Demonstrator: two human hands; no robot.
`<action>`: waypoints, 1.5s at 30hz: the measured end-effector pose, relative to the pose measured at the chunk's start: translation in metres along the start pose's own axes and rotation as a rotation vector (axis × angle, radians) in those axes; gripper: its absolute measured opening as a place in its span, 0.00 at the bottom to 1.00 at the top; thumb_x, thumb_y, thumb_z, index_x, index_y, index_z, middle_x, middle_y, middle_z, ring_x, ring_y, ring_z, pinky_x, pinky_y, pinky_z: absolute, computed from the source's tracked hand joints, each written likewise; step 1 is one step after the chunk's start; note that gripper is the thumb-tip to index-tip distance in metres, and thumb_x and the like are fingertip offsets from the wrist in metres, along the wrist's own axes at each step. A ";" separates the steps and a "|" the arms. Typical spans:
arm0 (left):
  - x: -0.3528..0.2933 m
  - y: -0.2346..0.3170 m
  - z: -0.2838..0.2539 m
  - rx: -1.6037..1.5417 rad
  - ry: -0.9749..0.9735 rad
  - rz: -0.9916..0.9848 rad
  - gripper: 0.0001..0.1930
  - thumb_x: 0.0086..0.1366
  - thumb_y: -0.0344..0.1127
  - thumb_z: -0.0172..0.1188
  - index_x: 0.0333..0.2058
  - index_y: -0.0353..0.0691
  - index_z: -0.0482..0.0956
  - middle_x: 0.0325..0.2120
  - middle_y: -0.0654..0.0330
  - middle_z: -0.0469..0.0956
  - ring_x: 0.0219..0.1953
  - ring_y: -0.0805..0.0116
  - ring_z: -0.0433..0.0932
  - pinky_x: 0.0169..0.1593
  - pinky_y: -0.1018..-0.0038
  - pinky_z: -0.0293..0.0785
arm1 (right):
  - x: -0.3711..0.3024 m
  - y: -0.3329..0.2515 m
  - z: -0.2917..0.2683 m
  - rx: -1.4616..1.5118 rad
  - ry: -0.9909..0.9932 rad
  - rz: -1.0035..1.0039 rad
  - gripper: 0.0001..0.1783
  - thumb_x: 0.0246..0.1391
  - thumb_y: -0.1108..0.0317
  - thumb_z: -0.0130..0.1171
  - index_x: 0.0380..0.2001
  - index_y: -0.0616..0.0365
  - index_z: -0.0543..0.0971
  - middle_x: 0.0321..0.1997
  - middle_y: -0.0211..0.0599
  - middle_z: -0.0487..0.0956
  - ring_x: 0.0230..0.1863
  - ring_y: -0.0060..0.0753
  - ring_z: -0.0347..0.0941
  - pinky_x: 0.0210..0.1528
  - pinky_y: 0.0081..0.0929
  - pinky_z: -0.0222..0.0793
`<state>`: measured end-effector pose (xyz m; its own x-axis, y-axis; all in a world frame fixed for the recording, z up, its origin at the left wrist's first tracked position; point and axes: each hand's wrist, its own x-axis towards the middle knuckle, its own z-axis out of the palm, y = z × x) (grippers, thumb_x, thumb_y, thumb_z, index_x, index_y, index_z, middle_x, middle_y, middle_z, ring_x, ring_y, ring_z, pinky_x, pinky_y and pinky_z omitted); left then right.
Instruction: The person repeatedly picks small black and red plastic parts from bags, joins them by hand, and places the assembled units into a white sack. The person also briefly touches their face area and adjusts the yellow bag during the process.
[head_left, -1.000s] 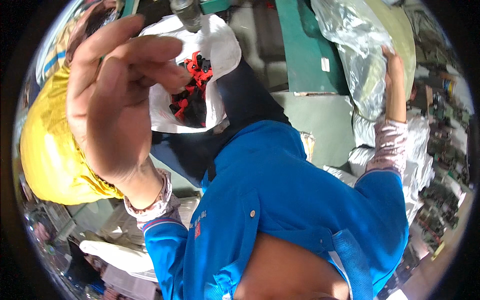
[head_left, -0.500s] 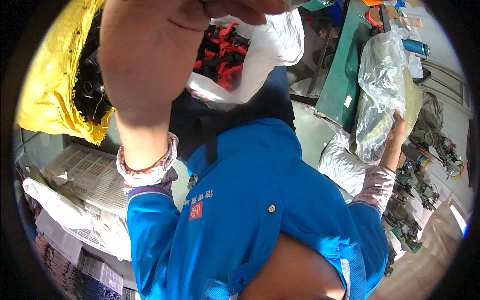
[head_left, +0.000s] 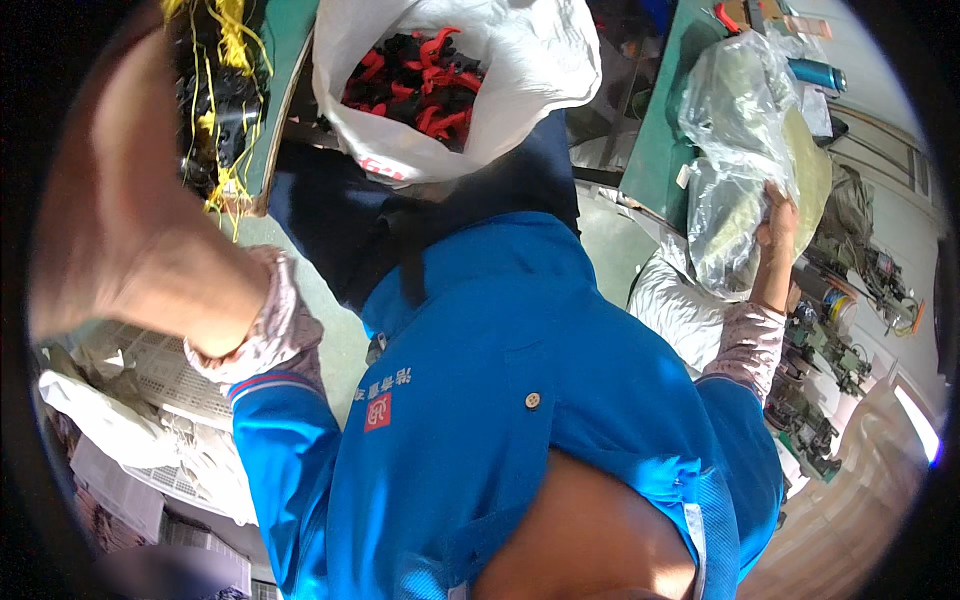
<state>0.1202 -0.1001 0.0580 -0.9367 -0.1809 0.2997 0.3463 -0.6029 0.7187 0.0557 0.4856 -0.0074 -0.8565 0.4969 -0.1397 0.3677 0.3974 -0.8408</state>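
My left hand (head_left: 110,220) looms large and smeared at the left edge, close to the camera. Its fingers do not show clearly, so I cannot make out whether it holds anything. Beside it lie black plastic parts (head_left: 225,125) with frayed yellow sack threads (head_left: 232,45) over them. On the right, my right hand (head_left: 778,225) closes on the side of a clear plastic bag (head_left: 725,215) with pale yellowish contents. In front of my lap, a white sack (head_left: 525,75) gapes around several red and black plastic pieces (head_left: 425,85).
A green tabletop (head_left: 660,150) stretches along the right, with a blue cylinder (head_left: 818,74) beyond the bag. White plastic crates (head_left: 175,375) and a white sack cloth (head_left: 105,420) are at my lower left. Machines (head_left: 810,385) stand along the right side.
My left hand has swung left, away from the front of the white sack, uncovering it. The yellow sack at the left is now mostly hidden or out of view. My right hand stays at the clear bag.
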 end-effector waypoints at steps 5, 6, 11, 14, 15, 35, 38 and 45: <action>-0.008 0.017 0.005 0.116 0.004 0.072 0.24 0.61 0.40 0.52 0.51 0.30 0.64 0.36 0.44 0.76 0.30 0.60 0.78 0.34 0.72 0.77 | -0.045 -0.023 0.060 -0.636 -0.112 -0.343 0.18 0.50 0.67 0.58 0.43 0.66 0.75 0.29 0.39 0.79 0.28 0.26 0.72 0.35 0.26 0.68; -0.003 0.015 0.006 0.107 -0.022 0.074 0.24 0.61 0.40 0.52 0.51 0.30 0.64 0.36 0.44 0.76 0.30 0.60 0.78 0.34 0.72 0.77 | -0.055 -0.015 0.063 -0.745 -0.108 -0.556 0.21 0.49 0.64 0.59 0.46 0.62 0.74 0.26 0.45 0.78 0.25 0.30 0.71 0.31 0.30 0.68; -0.014 0.009 0.002 0.184 0.008 0.119 0.25 0.60 0.41 0.53 0.51 0.30 0.64 0.37 0.45 0.76 0.31 0.59 0.78 0.34 0.72 0.77 | -0.098 -0.060 0.102 -0.809 -0.735 -0.589 0.28 0.50 0.54 0.59 0.46 0.67 0.72 0.37 0.57 0.76 0.35 0.45 0.74 0.41 0.37 0.68; -0.015 0.010 0.008 0.221 0.005 0.136 0.25 0.60 0.41 0.53 0.52 0.31 0.63 0.37 0.45 0.76 0.32 0.59 0.78 0.34 0.72 0.77 | -0.076 -0.064 0.093 -0.761 -0.649 -0.736 0.23 0.52 0.53 0.56 0.42 0.63 0.75 0.40 0.53 0.75 0.42 0.52 0.73 0.45 0.38 0.68; -0.020 0.014 0.011 0.253 0.024 0.149 0.25 0.60 0.41 0.53 0.52 0.31 0.63 0.37 0.45 0.76 0.32 0.59 0.78 0.34 0.72 0.77 | -0.062 -0.067 0.096 -0.654 -0.581 -0.857 0.21 0.52 0.54 0.56 0.40 0.62 0.76 0.38 0.52 0.76 0.40 0.52 0.73 0.44 0.39 0.68; -0.047 -0.012 0.028 0.439 0.175 0.326 0.29 0.57 0.44 0.57 0.53 0.32 0.63 0.39 0.47 0.75 0.35 0.57 0.77 0.36 0.71 0.76 | 0.069 -0.039 0.100 -0.727 -0.447 -0.804 0.12 0.41 0.64 0.55 0.30 0.56 0.78 0.28 0.47 0.78 0.32 0.51 0.75 0.37 0.40 0.71; -0.046 -0.021 0.031 0.454 0.182 0.352 0.30 0.57 0.44 0.57 0.53 0.32 0.63 0.40 0.47 0.75 0.35 0.57 0.76 0.36 0.71 0.76 | 0.113 -0.048 0.087 -0.512 -0.619 -0.811 0.09 0.42 0.65 0.55 0.28 0.55 0.79 0.24 0.45 0.78 0.28 0.44 0.76 0.33 0.37 0.71; -0.047 -0.032 0.035 0.483 0.206 0.377 0.31 0.56 0.45 0.58 0.54 0.33 0.62 0.41 0.48 0.74 0.36 0.56 0.76 0.37 0.71 0.76 | 0.239 -0.073 0.021 -0.917 0.204 -0.635 0.15 0.49 0.58 0.50 0.31 0.58 0.77 0.39 0.48 0.77 0.44 0.51 0.72 0.46 0.41 0.67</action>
<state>0.1552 -0.0452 0.0424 -0.7200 -0.4865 0.4948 0.5924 -0.0596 0.8034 -0.1835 0.5588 0.0097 -0.9384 0.0873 0.3343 0.0865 0.9961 -0.0173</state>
